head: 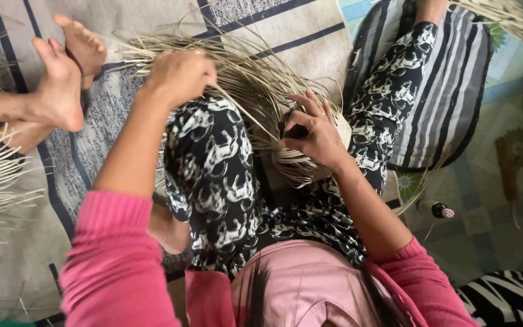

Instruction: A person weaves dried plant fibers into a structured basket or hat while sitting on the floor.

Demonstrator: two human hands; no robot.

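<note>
We hold the half-woven straw basket (310, 158) on our lap: our right hand (313, 134) pinches its rim with narrow fingers, our left hand (180, 75) grips loose strands (243, 72) above it, many unwoven.

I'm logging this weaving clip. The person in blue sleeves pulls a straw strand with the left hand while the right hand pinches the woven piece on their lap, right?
Not quite: the sleeves are pink, not blue, as the head view shows. The rest holds: the left hand pulls a straw strand and the right hand pinches the woven piece on the lap.
</note>
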